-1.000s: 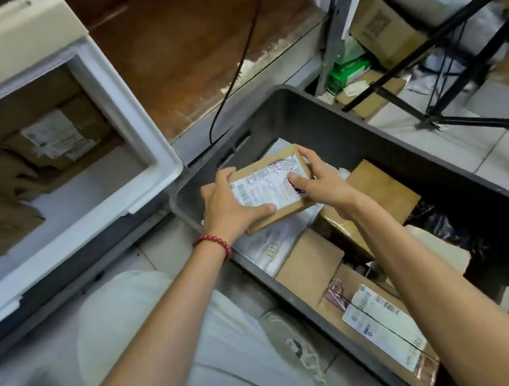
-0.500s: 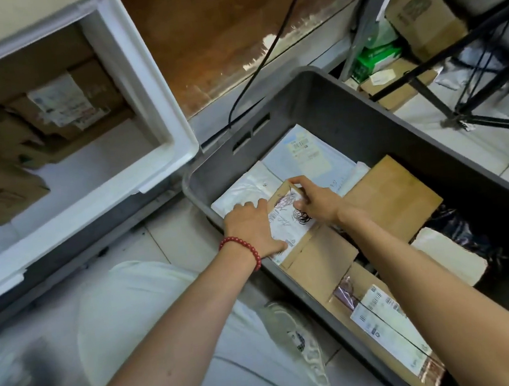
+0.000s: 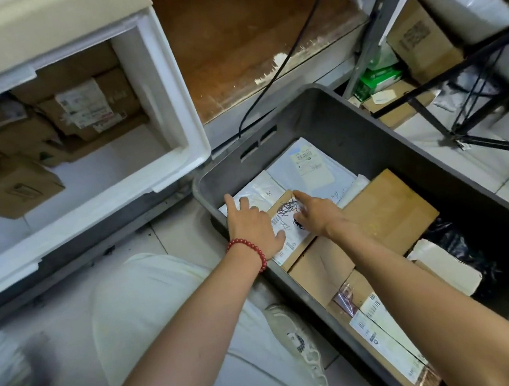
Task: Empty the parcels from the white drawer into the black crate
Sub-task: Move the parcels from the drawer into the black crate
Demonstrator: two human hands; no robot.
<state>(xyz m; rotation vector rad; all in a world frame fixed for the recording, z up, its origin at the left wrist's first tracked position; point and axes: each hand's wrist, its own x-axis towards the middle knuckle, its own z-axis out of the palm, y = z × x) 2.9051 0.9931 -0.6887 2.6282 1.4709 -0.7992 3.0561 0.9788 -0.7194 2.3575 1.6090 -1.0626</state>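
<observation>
A small brown parcel (image 3: 288,230) with a scribbled white label lies in the near left corner of the black crate (image 3: 349,120), on top of white mailer bags. My left hand (image 3: 252,224), with a red bead bracelet at the wrist, rests on the parcel's left side with fingers spread. My right hand (image 3: 315,213) touches its right side with straight fingers. The white drawer (image 3: 172,107) stands pulled out at the left and holds several brown cardboard parcels (image 3: 81,110).
More cardboard boxes (image 3: 390,210) and a labelled packet (image 3: 384,333) fill the crate. A black cable (image 3: 283,61) hangs over the brown shelf behind. Black tripod legs (image 3: 471,82) and stacked boxes stand at the right. My knee in white cloth (image 3: 153,313) is below.
The parcel was held above the crate, then lowered into its near left corner. Both hands have loosened from gripping it to lying flat on it.
</observation>
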